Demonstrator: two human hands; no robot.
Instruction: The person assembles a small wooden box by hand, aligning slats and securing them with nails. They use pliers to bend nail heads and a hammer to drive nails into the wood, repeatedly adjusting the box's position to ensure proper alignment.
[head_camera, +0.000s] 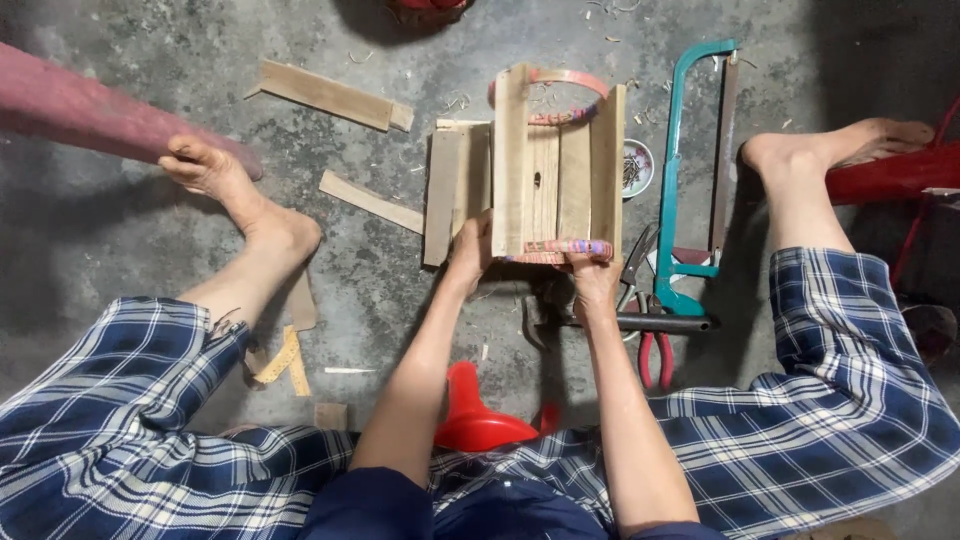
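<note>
1. Concrete floor is lying under everything, w/ shavings scattered toward the top edge. Person is sitting low, legs in blue plaid spread apart, feet bare.
2. Slatted wood frame is standing on the floor between the legs, just ahead of both hands; upright slats are sitting inside two pink hoops, one at the far end, one near.
3. Left hand is gripping the frame's near-left corner, fingers wrapped on the slat edge. Right hand is pinching the near pink hoop against the slat ends.
4. Step in hand, my read: seating slats inside the near hoop. Next move prob. needs the frame kept steady w/ one hand while a slat gets pressed flush.
5. Teal hacksaw is lying right of the frame; loose slats are lying left, well apart.
6. Red-handled pliers are lying beside the saw handle, dark bar crossing them.
7. Small dish is sitting between frame and saw; contents too small to tell, maybe nails.
8. Red stool is half hidden under the arms. Fingertips of both hands are hidden behind the wood. Pinkish thing at upper left is cut off.
</note>
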